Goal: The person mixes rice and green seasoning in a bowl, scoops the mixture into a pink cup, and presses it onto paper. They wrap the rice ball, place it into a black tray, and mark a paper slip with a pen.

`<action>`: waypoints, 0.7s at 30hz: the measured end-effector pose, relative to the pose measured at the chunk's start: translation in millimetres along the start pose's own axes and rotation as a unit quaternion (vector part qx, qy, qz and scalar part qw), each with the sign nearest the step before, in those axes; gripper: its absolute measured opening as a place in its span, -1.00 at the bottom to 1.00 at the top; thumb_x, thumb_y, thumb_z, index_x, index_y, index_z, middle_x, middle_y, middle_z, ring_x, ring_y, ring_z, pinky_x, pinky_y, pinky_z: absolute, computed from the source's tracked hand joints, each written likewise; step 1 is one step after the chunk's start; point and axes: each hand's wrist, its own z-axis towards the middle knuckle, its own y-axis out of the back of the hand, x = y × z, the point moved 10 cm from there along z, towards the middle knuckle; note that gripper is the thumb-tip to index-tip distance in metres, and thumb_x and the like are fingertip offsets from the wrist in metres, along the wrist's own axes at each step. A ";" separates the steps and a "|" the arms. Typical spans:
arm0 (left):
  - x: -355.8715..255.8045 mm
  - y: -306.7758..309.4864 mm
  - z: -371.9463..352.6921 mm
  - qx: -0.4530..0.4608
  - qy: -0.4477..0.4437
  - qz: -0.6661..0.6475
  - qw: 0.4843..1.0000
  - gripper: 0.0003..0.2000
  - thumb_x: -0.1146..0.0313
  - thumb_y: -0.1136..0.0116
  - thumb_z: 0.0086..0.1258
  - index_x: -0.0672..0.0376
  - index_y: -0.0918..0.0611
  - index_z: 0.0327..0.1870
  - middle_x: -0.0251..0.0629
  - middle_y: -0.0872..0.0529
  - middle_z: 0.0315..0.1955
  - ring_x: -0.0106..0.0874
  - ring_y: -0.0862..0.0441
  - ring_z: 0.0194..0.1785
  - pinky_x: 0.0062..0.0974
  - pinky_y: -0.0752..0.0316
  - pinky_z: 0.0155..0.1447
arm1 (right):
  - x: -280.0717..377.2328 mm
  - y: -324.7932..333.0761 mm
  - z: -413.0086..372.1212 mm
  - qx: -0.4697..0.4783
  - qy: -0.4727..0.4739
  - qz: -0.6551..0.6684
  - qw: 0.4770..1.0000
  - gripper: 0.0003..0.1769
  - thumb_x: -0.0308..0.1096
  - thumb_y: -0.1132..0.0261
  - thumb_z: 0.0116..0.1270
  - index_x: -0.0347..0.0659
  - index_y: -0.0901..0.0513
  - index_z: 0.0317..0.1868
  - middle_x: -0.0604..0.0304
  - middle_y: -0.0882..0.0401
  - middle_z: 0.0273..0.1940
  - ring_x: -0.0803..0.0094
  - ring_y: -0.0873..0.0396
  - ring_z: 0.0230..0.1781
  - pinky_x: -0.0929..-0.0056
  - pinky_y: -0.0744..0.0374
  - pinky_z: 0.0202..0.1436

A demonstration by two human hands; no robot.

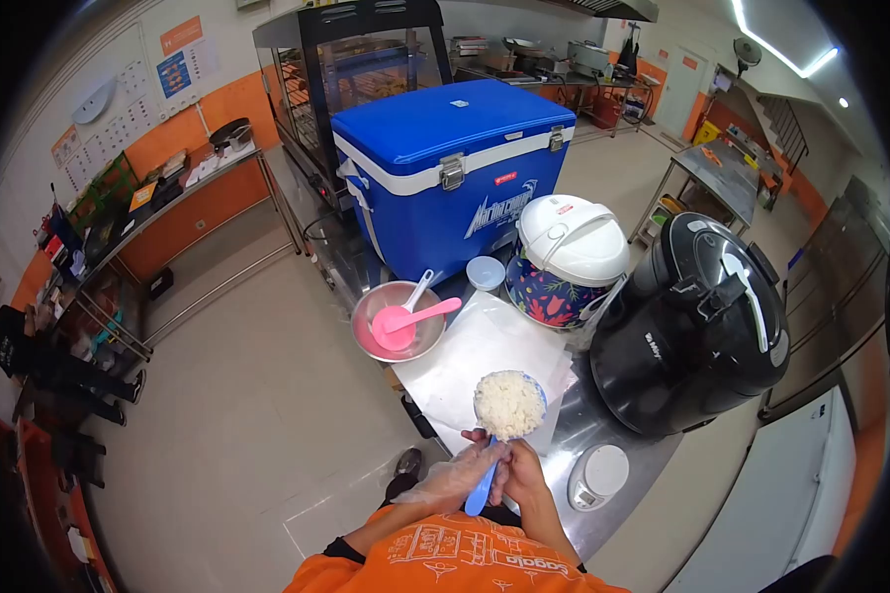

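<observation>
A heaped mound of white rice (509, 403) fills a blue scoop (541, 392) in front of my body. Its long blue handle (481, 488) slants down toward my orange shirt. Around the upper handle, just under the rice, my left hand (462, 466) is closed, wearing a loose clear plastic glove. My right hand (520, 472) is closed on the handle from the other side, its fingers partly hidden. Beneath the scoop lies a white sheet (465, 351) on the steel table. A small white scale (598, 477) sits right of my right hand.
A metal bowl (368, 344) holds a pink ladle (398, 328) and a white handle. Behind stand a blue cooler (420, 212), a small pale bowl (486, 272), a flowered container with a white lid (564, 247) and a black rice cooker (687, 336). A person (44, 341) is at far left.
</observation>
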 end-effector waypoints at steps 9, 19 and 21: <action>-175.0 182.4 -85.5 -0.384 -0.167 0.468 0.778 -0.69 0.11 -0.07 0.42 0.15 -0.64 -0.07 -0.13 -0.70 -0.32 -0.25 -0.68 -0.25 -0.28 -0.56 -0.11 | 9.4 -17.2 93.0 -0.084 0.026 0.072 0.994 -0.79 -0.28 0.11 0.49 -0.18 -0.40 -0.24 0.32 -0.26 -0.55 0.56 -0.20 -0.64 0.45 -0.42 -0.45; -223.8 272.6 -7.2 -0.341 -0.353 0.618 0.615 -0.64 0.23 -0.23 0.23 0.22 -0.57 -0.03 0.05 -0.54 0.08 -0.04 -0.50 0.15 -0.12 -0.34 0.26 | -32.7 -35.0 177.7 -0.179 0.006 0.089 0.980 -0.79 -0.28 0.12 0.52 -0.13 -0.33 -0.30 0.34 -0.25 -0.55 0.64 -0.13 -0.66 0.62 -0.22 -0.60; -228.2 288.5 -14.9 -0.344 -0.397 0.531 0.665 -0.68 0.29 -0.17 0.31 0.26 -0.53 0.00 0.07 -0.55 0.05 -0.02 -0.52 0.11 -0.17 -0.40 0.20 | -34.6 -28.4 182.5 -0.221 0.013 0.072 0.973 -0.79 -0.22 0.11 0.55 -0.12 -0.31 -0.26 0.33 -0.24 -0.56 0.63 -0.14 -0.66 0.61 -0.23 -0.60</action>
